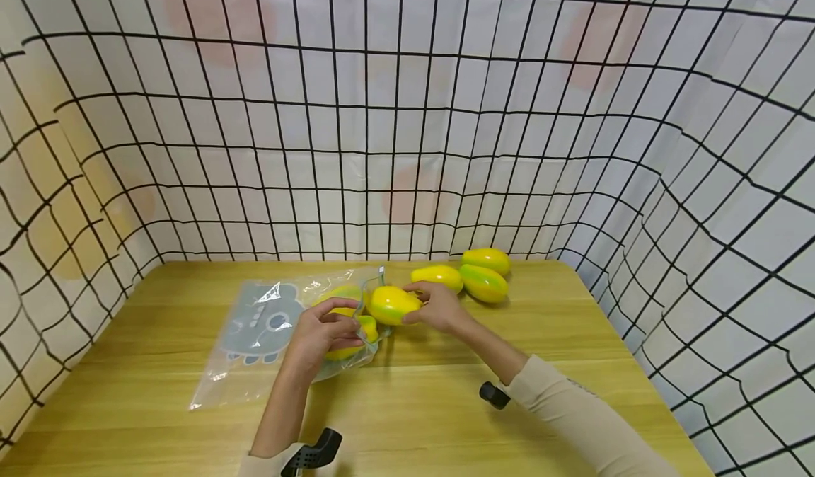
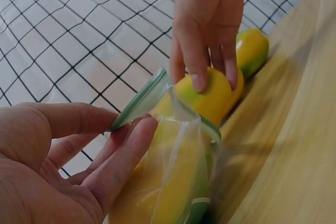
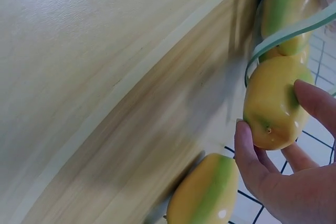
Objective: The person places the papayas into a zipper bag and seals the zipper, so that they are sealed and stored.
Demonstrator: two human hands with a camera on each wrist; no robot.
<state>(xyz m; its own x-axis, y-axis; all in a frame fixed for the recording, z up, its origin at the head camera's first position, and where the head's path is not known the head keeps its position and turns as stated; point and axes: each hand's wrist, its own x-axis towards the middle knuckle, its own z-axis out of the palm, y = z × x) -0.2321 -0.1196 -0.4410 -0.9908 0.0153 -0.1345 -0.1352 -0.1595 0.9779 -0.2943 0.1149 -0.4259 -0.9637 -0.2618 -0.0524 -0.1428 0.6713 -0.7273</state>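
A clear zip bag point(image 1: 210, 381) with a grey-blue cartoon print lies on the table, its green-edged mouth towards the right. Several glossy yellow-green mangoes point(image 2: 168, 177) are inside it. My left hand point(image 1: 323, 332) pinches the rim of the bag's mouth between thumb and fingers, best seen in the left wrist view. At the opening, my right hand point(image 1: 441, 307) grips another mango point(image 1: 390, 305) by its near end. In the right wrist view, the far end of that mango point(image 3: 275, 103) reaches past the bag's green edge point(image 3: 294, 30).
Three loose mangoes point(image 1: 485, 284) lie close together at the back of the wooden table point(image 1: 446, 406), just right of the right hand. White cloth with a black grid point(image 1: 407, 130) rises behind the table and along both sides.
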